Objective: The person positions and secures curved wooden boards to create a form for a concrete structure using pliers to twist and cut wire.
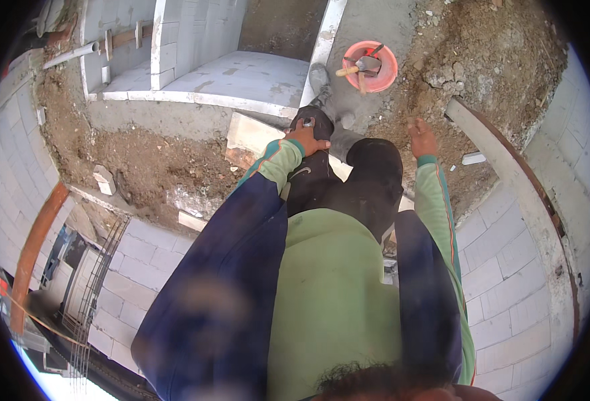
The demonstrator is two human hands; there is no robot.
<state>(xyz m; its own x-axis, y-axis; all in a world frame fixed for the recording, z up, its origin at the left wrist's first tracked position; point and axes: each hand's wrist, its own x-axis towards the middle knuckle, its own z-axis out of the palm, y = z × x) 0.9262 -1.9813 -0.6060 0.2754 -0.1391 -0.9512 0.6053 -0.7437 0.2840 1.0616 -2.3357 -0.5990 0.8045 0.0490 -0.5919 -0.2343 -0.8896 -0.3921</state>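
My left hand (pixel 307 138) lies on my left knee (pixel 312 124), its thumb apart from the fingers and no tool in it. Out to the right of my right knee, my right hand (pixel 423 138) hangs over the dirt, loosely open with its fingers a little bent; nothing shows in it. Ahead of both hands stands a pink bucket (pixel 387 79). A trowel (pixel 368 64) with a wooden handle rests across its top, handle toward the left. Another wooden handle (pixel 361 83) and a dark-handled tool (pixel 375 50) also show there, their other ends partly hidden.
Loose dirt (pixel 485 63) and stones cover the ground at right. A low white block wall (pixel 241 103) bounds the compartment ahead left. Broken blocks (pixel 247 137) lie by my left leg. A concrete beam (pixel 502 157) curves along the right; a rebar cage (pixel 101 267) stands at lower left.
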